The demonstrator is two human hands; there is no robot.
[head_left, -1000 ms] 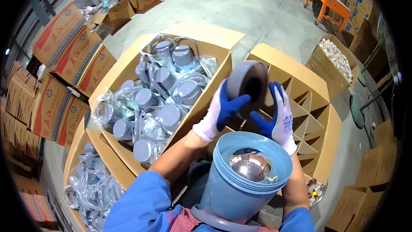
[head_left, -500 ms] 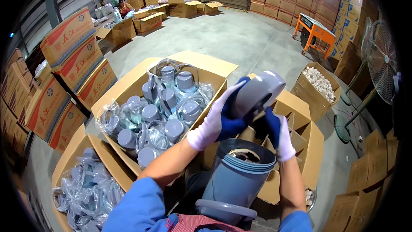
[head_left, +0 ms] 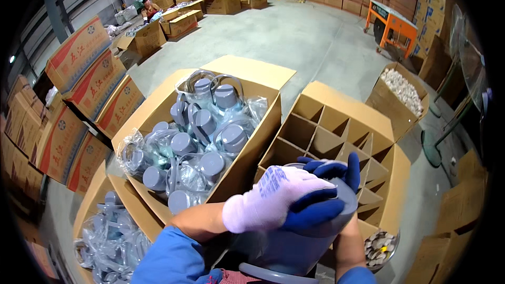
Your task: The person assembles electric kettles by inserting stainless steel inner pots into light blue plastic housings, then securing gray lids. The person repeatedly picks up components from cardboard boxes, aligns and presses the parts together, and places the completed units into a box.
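Observation:
A grey-blue plastic cylinder (head_left: 294,250) with a curved grey handle (head_left: 276,272) stands tilted in my lap, like a vacuum flask casing. Over its mouth sits a grey plastic top (head_left: 344,202), mostly covered by my hands. My left hand (head_left: 279,200), in a white glove with blue-coated fingers, is closed round the near left side of the top. On its far side is my right hand (head_left: 336,171), gloved alike, with fingers bent against the top and one pointing up. The seam between top and cylinder is hidden.
An open carton (head_left: 247,165) of bagged grey flask tops lies left, another (head_left: 87,221) nearer me. A carton with cardboard dividers (head_left: 315,142) stands beyond my hands. To the right are a box of small pale pieces (head_left: 402,92), a bowl of pieces (head_left: 380,250) and a fan (head_left: 471,68).
The grey top has come down from the air onto the cylinder's mouth. Both hands lowered with it, the left now lying across it. The view has shifted slightly.

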